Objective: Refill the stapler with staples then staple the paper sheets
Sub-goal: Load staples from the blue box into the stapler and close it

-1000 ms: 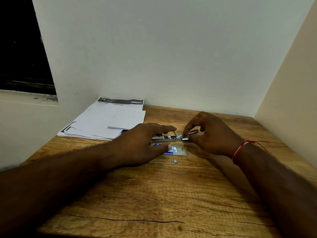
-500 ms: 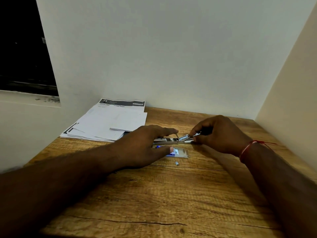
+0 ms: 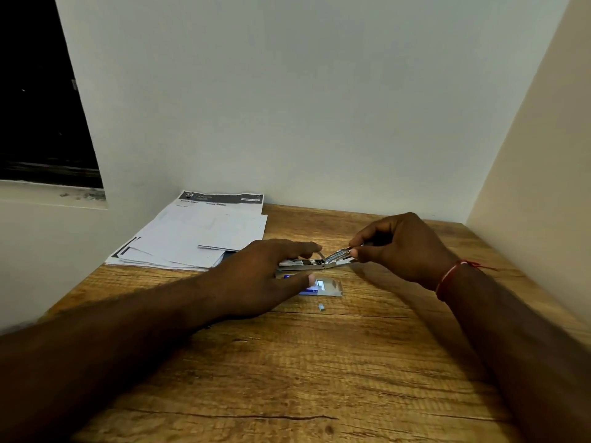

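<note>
A small metal stapler (image 3: pixel 311 264) lies opened out flat on the wooden table (image 3: pixel 287 362). My left hand (image 3: pixel 259 279) presses down on its left half, index finger stretched along it. My right hand (image 3: pixel 399 247) pinches the hinged right part of the stapler (image 3: pixel 339 255) between thumb and fingers, tilted up a little. Just in front of the stapler lies a small blue-and-white staple box (image 3: pixel 319 287), partly under my left thumb. A short loose strip of staples (image 3: pixel 321 306) rests on the table near it. A stack of white paper sheets (image 3: pixel 198 235) lies at the back left.
White walls close the table at the back and on the right (image 3: pixel 527 187). A dark window opening (image 3: pixel 41 107) sits at the upper left. A red thread is tied around my right wrist (image 3: pixel 447 278).
My right hand has shifted right and lifted the stapler's hinged part slightly. My left hand stays pressed on the stapler. The camera view has drifted a little.
</note>
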Demonstrator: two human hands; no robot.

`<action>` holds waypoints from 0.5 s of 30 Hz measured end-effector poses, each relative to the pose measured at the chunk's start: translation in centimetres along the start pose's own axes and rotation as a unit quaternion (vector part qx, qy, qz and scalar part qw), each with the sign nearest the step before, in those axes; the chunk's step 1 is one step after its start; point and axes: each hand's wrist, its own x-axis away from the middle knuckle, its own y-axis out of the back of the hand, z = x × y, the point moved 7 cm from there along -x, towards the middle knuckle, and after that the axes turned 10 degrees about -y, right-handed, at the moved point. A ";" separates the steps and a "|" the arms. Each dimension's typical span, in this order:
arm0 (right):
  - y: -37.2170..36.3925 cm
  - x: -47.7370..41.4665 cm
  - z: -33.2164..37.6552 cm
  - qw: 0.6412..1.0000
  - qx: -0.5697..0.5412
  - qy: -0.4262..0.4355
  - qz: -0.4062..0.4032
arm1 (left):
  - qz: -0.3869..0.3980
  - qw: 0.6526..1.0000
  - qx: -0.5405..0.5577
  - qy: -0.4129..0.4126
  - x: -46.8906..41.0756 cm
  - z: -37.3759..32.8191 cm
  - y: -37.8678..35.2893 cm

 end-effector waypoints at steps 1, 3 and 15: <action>0.0 0.0 0.0 1.000 -0.004 0.000 0.000 | -0.001 1.000 -0.005 -0.003 0.0 -0.1 -0.1; -0.2 0.0 -0.1 1.000 -0.017 -0.001 0.000 | -0.004 1.000 -0.011 -0.006 -0.1 -0.2 -0.2; -1.8 0.5 0.9 0.995 -0.098 -0.002 0.019 | -0.015 0.993 -0.097 -0.062 -0.5 -1.8 -0.7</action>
